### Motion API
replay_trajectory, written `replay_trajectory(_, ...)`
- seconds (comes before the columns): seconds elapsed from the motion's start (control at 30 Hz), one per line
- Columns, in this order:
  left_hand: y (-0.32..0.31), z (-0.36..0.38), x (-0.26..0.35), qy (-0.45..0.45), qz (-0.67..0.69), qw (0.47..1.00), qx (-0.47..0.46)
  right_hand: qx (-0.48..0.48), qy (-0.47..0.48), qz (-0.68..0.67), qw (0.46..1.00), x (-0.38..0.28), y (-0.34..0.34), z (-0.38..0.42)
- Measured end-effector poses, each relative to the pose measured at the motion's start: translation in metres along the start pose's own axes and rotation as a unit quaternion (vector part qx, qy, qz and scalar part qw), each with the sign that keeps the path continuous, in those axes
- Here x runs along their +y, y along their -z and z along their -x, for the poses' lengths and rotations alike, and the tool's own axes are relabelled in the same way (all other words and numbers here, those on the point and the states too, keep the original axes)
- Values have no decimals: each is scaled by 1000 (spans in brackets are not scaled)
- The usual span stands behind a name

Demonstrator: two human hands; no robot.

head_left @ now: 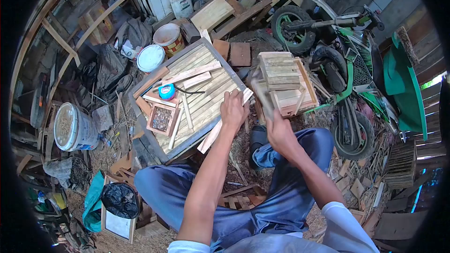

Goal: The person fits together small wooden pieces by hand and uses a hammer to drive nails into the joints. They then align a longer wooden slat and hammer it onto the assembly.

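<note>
My left hand (234,110) is closed on a pale wooden strip (211,137), which lies across the right edge of the slatted tabletop (213,94). My right hand (282,136) grips what looks like a hammer (265,97), smeared by motion and raised beside the table's right corner. Loose wood pieces (197,80) lie on the tabletop near a blue tape measure (167,92) with a black strap. A small wooden box (162,119) there holds small metal bits, too small to name for sure.
Right of the table stands a stack of wooden slat pieces (280,72). A green motorbike (349,75) and a green wheelbarrow tray (405,84) are farther right. Buckets (151,58) stand behind the table, another bucket (72,126) at left. Wood scraps litter the floor.
</note>
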State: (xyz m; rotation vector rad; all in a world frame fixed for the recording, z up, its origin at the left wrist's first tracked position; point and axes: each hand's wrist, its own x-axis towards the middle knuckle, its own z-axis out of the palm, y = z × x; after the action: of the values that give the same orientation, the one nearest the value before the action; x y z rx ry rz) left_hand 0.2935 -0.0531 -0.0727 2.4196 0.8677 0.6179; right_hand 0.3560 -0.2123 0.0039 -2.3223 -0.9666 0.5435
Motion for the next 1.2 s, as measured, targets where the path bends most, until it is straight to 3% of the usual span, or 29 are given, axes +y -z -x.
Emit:
replay_trajectory(0.07,1,-3,-1,0,2,1000,1,-14,-4,41,999,18,-13,-3)
replay_trajectory(0.2,-1,0,-3,-1,5,1000,5,14,16,-51,998,-33,29,6)
replay_trajectory(0.3,0,0,0,-5,-1,1000,3,102,79,-102,986,-35,25,6)
replay_trajectory(0.33,0,0,1,-8,-7,1000,4,78,26,-109,991,-27,17,6)
replay_trajectory(0.47,-2,-2,-3,-17,-16,1000,16,-38,-33,37,998,14,-3,-3)
replay_trajectory(0.57,1,-1,-2,-13,-11,1000,15,21,-1,-41,999,-32,27,3)
replay_trajectory(0.6,0,0,-2,-1,0,1000,2,82,61,-40,994,-26,21,1)
replay_trajectory(0.7,1,-1,-1,-2,5,1000,4,95,38,-103,989,-23,9,6)
replay_trajectory(0.73,-1,1,-2,1,5,1000,1,28,27,-12,999,-5,0,2)
replay_trajectory(0.87,0,-3,-4,1,-2,1000,2,4,-3,-2,1000,2,1,-1)
replay_trajectory(1.0,-1,-1,-4,-5,0,1000,3,91,31,-109,989,-41,25,5)
replay_trajectory(1.07,-3,-2,-3,-3,10,1000,11,85,114,8,990,21,-14,-3)
replay_trajectory(1.13,-2,-1,0,5,5,1000,8,-25,-36,39,998,10,-8,-2)
replay_trajectory(1.2,1,-2,-3,-2,-7,1000,13,-21,-25,10,999,-3,3,-6)
